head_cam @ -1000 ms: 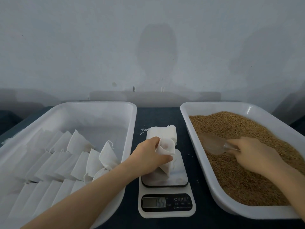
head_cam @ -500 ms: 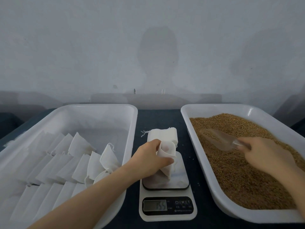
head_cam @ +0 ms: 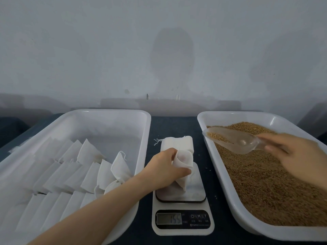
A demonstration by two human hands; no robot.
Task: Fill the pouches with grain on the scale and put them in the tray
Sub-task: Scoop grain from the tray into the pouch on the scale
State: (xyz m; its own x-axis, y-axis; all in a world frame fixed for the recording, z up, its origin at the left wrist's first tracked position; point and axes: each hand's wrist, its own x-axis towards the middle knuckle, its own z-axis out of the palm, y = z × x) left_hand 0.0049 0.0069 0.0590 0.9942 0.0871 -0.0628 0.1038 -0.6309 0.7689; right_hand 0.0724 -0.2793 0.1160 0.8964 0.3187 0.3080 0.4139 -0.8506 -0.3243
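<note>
Head view. The left hand [head_cam: 164, 171] was seen curled around an empty white pouch [head_cam: 183, 160], whose mouth was pinched open between thumb and fingers and turned upward and to the right. The pouch was held over the platform of the scale [head_cam: 183, 219], with its lower end touching the platform; the digits on the display were read as 155. Just behind the scale, a folded stack of pouches [head_cam: 177, 144] was laid on the dark table [head_cam: 175, 124], with loose threads at its left corner.

The right hand [head_cam: 299, 156], blurred, was closed on the handle of a clear scoop [head_cam: 235, 140]. The scoop was held above the far left corner of the right tray [head_cam: 235, 114], its mouth directed toward the scale and a small amount of grain [head_cam: 265, 183] gathered at its front lip. The right tray was filled with brown grain across most of its floor.

In the left tray [head_cam: 109, 117], white pouches were laid in overlapping rows [head_cam: 70, 174], and one pouch with a drawstring [head_cam: 120, 167] was propped upright near the right wall. The two hands were well apart, with the scale between the trays.
</note>
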